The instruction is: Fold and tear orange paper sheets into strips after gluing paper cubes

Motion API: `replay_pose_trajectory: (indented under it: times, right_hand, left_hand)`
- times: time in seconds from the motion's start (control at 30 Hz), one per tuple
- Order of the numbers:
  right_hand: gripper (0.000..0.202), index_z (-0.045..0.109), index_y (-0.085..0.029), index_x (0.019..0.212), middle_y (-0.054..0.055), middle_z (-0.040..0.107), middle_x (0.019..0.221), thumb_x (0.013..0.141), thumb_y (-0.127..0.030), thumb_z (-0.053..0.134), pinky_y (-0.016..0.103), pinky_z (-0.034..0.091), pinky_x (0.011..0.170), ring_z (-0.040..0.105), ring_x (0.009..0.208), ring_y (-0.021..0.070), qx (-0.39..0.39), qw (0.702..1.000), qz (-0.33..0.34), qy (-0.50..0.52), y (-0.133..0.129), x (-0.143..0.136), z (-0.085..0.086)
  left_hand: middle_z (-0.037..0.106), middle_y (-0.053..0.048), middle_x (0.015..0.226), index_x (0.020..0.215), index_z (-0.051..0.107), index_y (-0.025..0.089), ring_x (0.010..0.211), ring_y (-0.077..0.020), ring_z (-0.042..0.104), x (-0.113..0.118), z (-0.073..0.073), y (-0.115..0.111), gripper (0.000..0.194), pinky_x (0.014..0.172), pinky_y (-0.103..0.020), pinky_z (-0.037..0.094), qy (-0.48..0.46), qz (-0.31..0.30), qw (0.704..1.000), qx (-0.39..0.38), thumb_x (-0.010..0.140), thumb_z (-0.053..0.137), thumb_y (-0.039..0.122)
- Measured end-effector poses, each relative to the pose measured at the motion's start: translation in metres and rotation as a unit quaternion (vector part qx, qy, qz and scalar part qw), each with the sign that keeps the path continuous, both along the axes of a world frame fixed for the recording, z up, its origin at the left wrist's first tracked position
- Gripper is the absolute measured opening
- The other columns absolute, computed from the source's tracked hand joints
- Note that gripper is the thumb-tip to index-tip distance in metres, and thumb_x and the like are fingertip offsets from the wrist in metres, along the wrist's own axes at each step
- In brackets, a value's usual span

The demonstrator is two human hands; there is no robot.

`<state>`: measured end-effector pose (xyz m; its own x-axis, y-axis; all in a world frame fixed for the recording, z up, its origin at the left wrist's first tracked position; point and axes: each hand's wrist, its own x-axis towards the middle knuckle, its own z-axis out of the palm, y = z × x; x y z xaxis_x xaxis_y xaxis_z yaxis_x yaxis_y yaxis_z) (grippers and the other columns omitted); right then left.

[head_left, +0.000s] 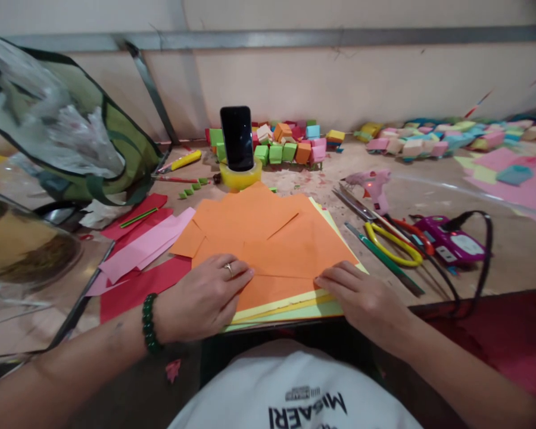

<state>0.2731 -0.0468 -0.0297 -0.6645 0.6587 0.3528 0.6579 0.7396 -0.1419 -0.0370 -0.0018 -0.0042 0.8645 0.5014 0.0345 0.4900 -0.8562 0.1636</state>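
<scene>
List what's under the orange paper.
Along the near edge below the orange paper, yellow sheets and a pale green sheet stick out. The orange covers the rest, so sheet count and anything mid-stack can't be seen.

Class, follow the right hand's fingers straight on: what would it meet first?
Sliding over the orange paper it appears to rest on, the right hand would probably meet the left hand first, near its fingertips, though exact heights are unclear.
</scene>
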Motion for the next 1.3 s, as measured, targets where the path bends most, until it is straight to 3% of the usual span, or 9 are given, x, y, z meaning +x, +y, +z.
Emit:
replay_pose_trajectory:
  times: [0.17,0.27,0.4,0.53,0.77,0.97,1.1,1.2,1.3]
  right_hand:
    - [0.029,0.064,-0.015,0.087,0.009,0.064,0.085,0.086,-0.001,0.039,0.034,0.050,0.071,0.055,0.079,0.0194,0.039,0.997,-0.072,0.014,-0.003,-0.013,0.020]
    - [0.036,0.057,-0.009,0.116,0.014,0.064,0.105,0.087,-0.003,0.038,0.039,0.049,0.084,0.053,0.097,0.0233,0.021,0.999,-0.011,0.023,0.001,-0.046,0.023]
    - [0.028,0.060,-0.008,0.110,0.012,0.063,0.096,0.085,-0.006,0.046,0.036,0.050,0.076,0.052,0.089,0.0234,-0.074,0.997,0.007,-0.024,0.010,-0.078,0.015]
    - [0.024,0.063,-0.010,0.095,0.009,0.060,0.085,0.087,-0.003,0.042,0.034,0.049,0.066,0.050,0.081,0.0223,-0.087,0.996,-0.020,-0.021,0.007,-0.060,0.008]
    - [0.036,0.063,-0.010,0.095,0.009,0.062,0.081,0.083,0.006,0.033,0.030,0.047,0.064,0.053,0.076,0.0196,0.006,0.999,-0.051,0.008,-0.010,-0.004,0.006]
    - [0.031,0.055,-0.017,0.070,0.006,0.054,0.069,0.085,0.000,0.035,0.032,0.039,0.060,0.046,0.067,0.0193,0.054,0.993,-0.093,0.056,-0.008,-0.035,0.026]
    - [0.022,0.061,-0.014,0.089,0.008,0.059,0.084,0.089,-0.007,0.040,0.034,0.043,0.067,0.047,0.078,0.0213,-0.017,0.999,-0.029,0.031,0.003,-0.066,0.019]
    - [0.014,0.062,-0.013,0.094,0.007,0.061,0.085,0.086,-0.008,0.051,0.032,0.044,0.066,0.048,0.078,0.0208,-0.090,0.995,-0.035,0.005,0.007,-0.063,0.006]
    - [0.022,0.063,-0.012,0.091,0.007,0.061,0.083,0.083,0.000,0.047,0.031,0.044,0.067,0.049,0.077,0.0205,-0.078,0.995,-0.055,0.022,0.000,-0.040,-0.003]
  left_hand:
    - [0.058,-0.016,0.123,0.129,0.052,0.008,0.110,-0.0306,0.049,0.002,0.008,-0.009,0.057,0.097,-0.047,0.040,0.022,0.031,0.999,-0.010,0.089,0.046,0.050]
    - [0.059,-0.016,0.119,0.128,0.053,0.009,0.107,-0.0309,0.051,0.006,0.009,-0.012,0.062,0.094,-0.047,0.042,0.035,0.045,0.998,-0.013,0.089,0.043,0.056]
    - [0.060,-0.019,0.117,0.128,0.053,0.007,0.107,-0.0337,0.052,0.008,0.007,-0.018,0.074,0.092,-0.049,0.043,0.046,0.064,0.997,-0.014,0.084,0.043,0.066]
    - [0.058,-0.021,0.124,0.130,0.051,0.004,0.112,-0.0363,0.050,0.008,0.000,-0.027,0.080,0.094,-0.052,0.041,0.040,0.092,0.995,0.006,0.082,0.045,0.068]
    - [0.058,-0.020,0.127,0.126,0.053,0.006,0.113,-0.0342,0.051,0.015,-0.009,-0.042,0.075,0.097,-0.052,0.038,0.008,0.150,0.987,0.049,0.080,0.050,0.065]
    - [0.061,-0.017,0.120,0.134,0.048,0.013,0.105,-0.0342,0.053,0.028,-0.006,-0.045,0.083,0.093,-0.053,0.037,0.003,0.177,0.983,0.056,0.075,0.052,0.072]
    - [0.062,-0.015,0.115,0.127,0.055,0.016,0.104,-0.0348,0.052,0.035,-0.004,-0.044,0.078,0.093,-0.054,0.035,0.018,0.189,0.981,0.046,0.076,0.047,0.074]
    - [0.062,-0.014,0.116,0.128,0.055,0.018,0.105,-0.0337,0.052,0.035,-0.006,-0.046,0.071,0.094,-0.053,0.034,0.014,0.197,0.979,0.051,0.079,0.048,0.070]
    - [0.062,-0.014,0.120,0.130,0.053,0.015,0.108,-0.0333,0.051,0.032,-0.010,-0.049,0.071,0.097,-0.052,0.031,0.006,0.201,0.977,0.074,0.079,0.052,0.066]
